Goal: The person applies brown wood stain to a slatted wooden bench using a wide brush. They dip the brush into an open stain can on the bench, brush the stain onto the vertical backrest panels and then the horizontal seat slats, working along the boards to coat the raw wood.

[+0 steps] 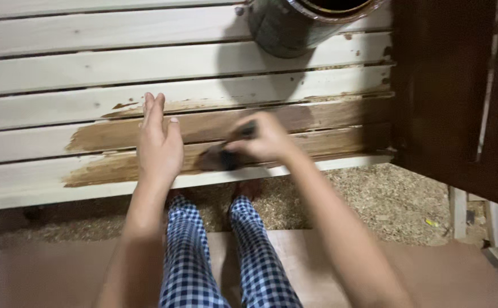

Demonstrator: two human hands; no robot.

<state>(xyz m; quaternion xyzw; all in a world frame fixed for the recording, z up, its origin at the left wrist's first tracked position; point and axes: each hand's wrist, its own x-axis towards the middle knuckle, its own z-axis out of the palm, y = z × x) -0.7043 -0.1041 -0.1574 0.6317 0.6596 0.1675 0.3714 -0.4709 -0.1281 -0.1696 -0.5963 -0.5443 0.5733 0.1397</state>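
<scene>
1. Pale, unfinished wooden slats (89,63) run side to side across the view, with narrow dark gaps between them.
2. Brown stain (328,117) covers part of the two or three slats nearest the person, darkest toward the right and ragged at its left edge.
3. The left hand (159,142) lies flat and open on the slats, fingers straight and together, holding nothing, just left of the brush.
4. The right hand (263,140) is closed around a dark brush (229,157), which is blurred; its head touches the near slat at the stained patch.
5. A metal can (294,25) stands open on the far slats, well apart from both hands, casting a shadow toward them.
6. A dark-stained wooden panel (454,91) stands at the right, touching the ends of the slats.
7. Sawdust (374,199) covers the floor below the slats, beside the person's checked blue-and-white trousers (220,256) and a flat brown board (460,274).
</scene>
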